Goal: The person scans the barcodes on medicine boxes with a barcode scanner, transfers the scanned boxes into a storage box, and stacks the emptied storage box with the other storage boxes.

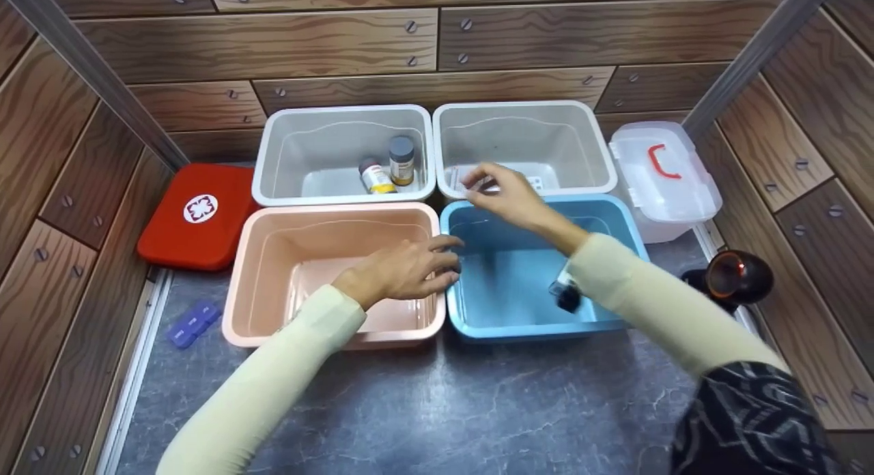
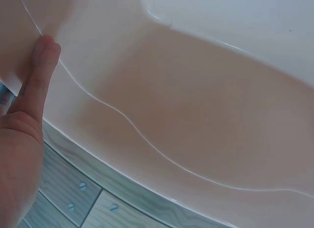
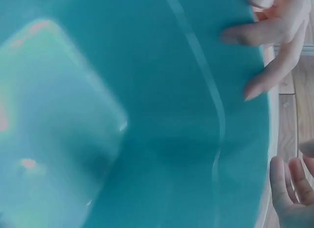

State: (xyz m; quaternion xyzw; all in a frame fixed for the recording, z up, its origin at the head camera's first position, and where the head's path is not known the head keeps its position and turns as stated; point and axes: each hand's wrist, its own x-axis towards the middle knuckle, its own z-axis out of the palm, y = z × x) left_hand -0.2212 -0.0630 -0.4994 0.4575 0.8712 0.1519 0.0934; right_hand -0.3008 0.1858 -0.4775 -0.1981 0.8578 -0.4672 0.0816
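My left hand (image 1: pixel 410 267) lies over the side-by-side rims of the pink bin (image 1: pixel 235 277) and the blue bin (image 1: pixel 539 335). Its thumb (image 2: pixel 41 73) is against the inside wall of the pink bin, while spread fingers (image 3: pixel 260 80) hang over the blue bin's side. My right hand (image 1: pixel 509 195) hovers above the back rim of the blue bin, close to the right grey bin (image 1: pixel 526 110), fingers loosely bent with nothing between them. Partly hidden behind that hand, small white items (image 1: pixel 536 183) lie in the right grey bin.
Two dark-capped bottles (image 1: pixel 401 161) are in the left grey bin (image 1: pixel 341 113). At left sit a red first-aid case (image 1: pixel 184 229) and a purple pill organizer (image 1: pixel 194 323). A clear lidded box (image 1: pixel 672 181) with a red handle and a black round object (image 1: pixel 741 277) stand at right.
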